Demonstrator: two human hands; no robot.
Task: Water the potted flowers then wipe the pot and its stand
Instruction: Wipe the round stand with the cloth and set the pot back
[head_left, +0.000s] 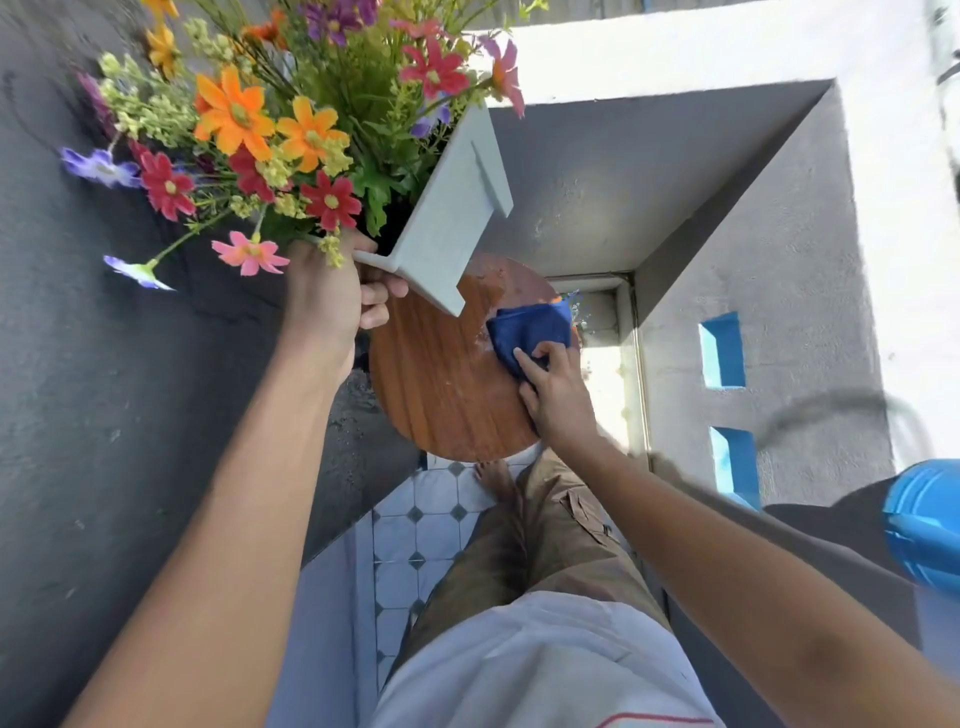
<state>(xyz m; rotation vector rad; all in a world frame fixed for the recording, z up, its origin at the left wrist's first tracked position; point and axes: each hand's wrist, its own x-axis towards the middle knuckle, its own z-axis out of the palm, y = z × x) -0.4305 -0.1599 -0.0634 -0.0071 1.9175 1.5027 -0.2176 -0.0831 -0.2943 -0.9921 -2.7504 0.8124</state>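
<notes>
Grey square flower pot (452, 208): tilted, lifted clear of its stand, flowers (270, 130) leaning left. Round wooden stand (436, 384): wet patches at far edge. My left hand (332, 301) clamps the pot's lower rim. My right hand (556, 389) presses a folded blue cloth (530, 327) flat. Blue watering can (924, 525): far right. Risk: one-handed tilt may spill soil or drop the pot.
</notes>
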